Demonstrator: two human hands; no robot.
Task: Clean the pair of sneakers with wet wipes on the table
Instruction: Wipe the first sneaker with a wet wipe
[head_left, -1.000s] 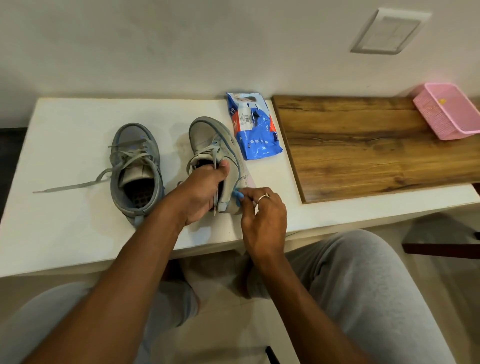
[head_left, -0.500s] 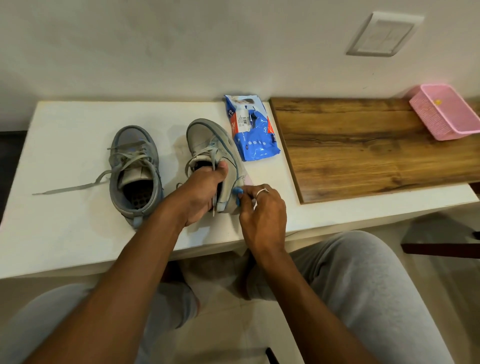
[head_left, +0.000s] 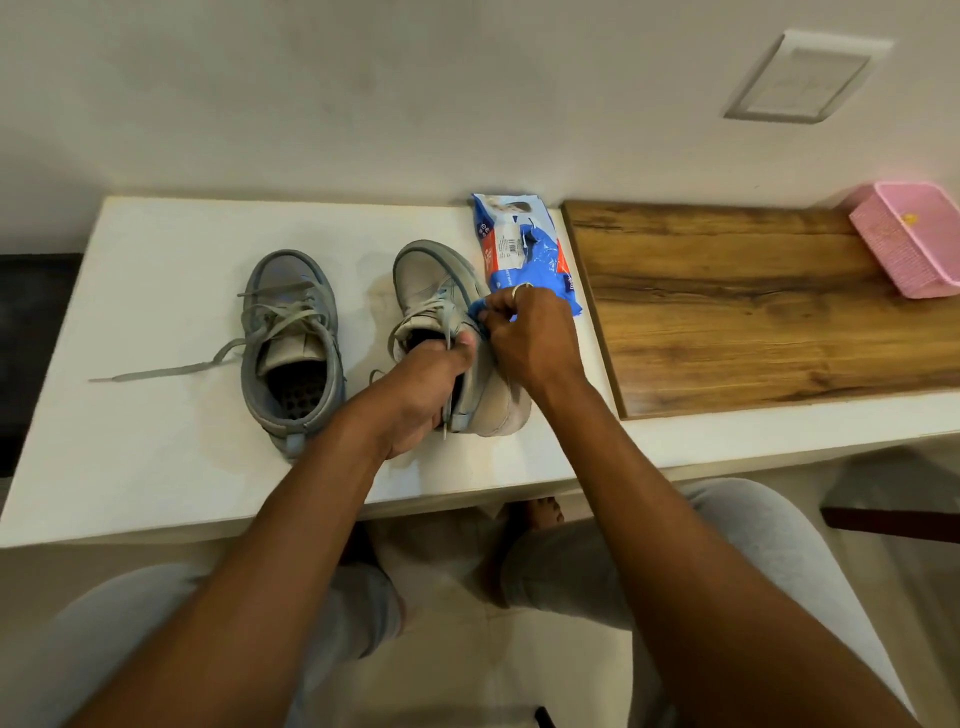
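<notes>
Left hand (head_left: 426, 395): fingers curled inside the collar of the held sneaker (head_left: 431, 275), thumb clamped on the tongue. That shoe is tipped onto its side on the white table (head_left: 156, 467), heel toward the near edge.

Right hand (head_left: 530, 338): fingertips pinch a small blue wipe (head_left: 480, 312) against the shoe's upper, near the eyelets.

Second sneaker (head_left: 283, 291) stands upright just to the left, untouched, with its loose lace (head_left: 156, 371) trailing left.

Wipes pack (head_left: 519, 249) lies right behind the right hand.

Risks:
- Scrub force pushes sideways. If the left grip slackens, the shoe rolls or slides toward the edge.
- The wad is tiny, so it may slip out of the pinch.
- Forward strokes could knock the pack.
</notes>
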